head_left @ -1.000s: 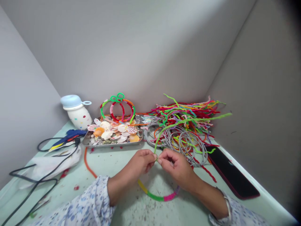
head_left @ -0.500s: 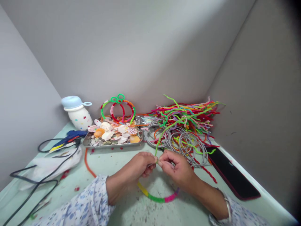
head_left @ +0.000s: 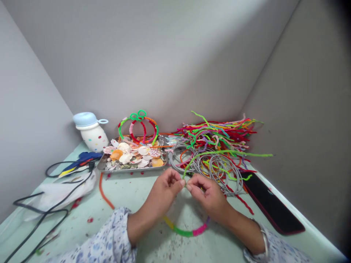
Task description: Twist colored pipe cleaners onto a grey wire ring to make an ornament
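My left hand and my right hand meet fingertip to fingertip at the centre of the table. Both pinch the near end of a long lime-green pipe cleaner, which arcs up and away to the right over the grey wire hoops. Below my hands hangs a hoop wrapped in yellow, green and pink pipe cleaner, its upper ends hidden behind my fingers.
A heap of coloured pipe cleaners lies at the back right. A metal tray of seashells holds a finished wrapped hoop. A white jar, a glue gun with black cable, a plastic bag and a phone surround them.
The free end of the lime-green pipe cleaner has swung lower and out to the right. My hands have shifted slightly, still pinched together on it.
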`<state>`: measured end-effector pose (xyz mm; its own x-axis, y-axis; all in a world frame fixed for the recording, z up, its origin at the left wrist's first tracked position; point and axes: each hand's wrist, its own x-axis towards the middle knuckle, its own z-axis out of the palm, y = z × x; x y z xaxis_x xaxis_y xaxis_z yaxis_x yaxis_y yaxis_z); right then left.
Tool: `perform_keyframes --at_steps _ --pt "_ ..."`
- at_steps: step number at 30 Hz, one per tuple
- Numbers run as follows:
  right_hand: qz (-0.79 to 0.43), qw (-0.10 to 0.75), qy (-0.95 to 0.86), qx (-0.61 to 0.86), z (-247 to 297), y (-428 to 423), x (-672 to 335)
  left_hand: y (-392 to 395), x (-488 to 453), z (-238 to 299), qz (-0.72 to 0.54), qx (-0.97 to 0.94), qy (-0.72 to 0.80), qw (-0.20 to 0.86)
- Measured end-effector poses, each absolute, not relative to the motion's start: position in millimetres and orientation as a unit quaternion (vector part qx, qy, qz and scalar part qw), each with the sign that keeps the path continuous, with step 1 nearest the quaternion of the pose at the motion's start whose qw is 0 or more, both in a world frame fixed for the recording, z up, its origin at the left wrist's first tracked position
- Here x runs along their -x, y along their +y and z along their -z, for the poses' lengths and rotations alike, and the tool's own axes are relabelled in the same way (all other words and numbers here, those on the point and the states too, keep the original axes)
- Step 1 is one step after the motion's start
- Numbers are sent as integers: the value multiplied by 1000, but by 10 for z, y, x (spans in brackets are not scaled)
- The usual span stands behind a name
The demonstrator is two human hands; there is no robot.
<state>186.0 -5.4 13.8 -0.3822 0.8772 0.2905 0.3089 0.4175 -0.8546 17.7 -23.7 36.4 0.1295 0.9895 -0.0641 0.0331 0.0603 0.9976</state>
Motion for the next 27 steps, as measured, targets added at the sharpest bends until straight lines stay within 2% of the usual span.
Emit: perform_keyframes --at_steps 11,22,27 --pt "-391 401 -721 407 -140 -30 -1877 -375 -205 -387 -448 -693 497 267" --pt "-395 401 -720 408 -176 -47 -1878 -363 -175 -292 -459 -756 442 149" --pt "-383 404 -726 402 -198 -48 -1875 -383 -174 -310 -440 -762 455 138"
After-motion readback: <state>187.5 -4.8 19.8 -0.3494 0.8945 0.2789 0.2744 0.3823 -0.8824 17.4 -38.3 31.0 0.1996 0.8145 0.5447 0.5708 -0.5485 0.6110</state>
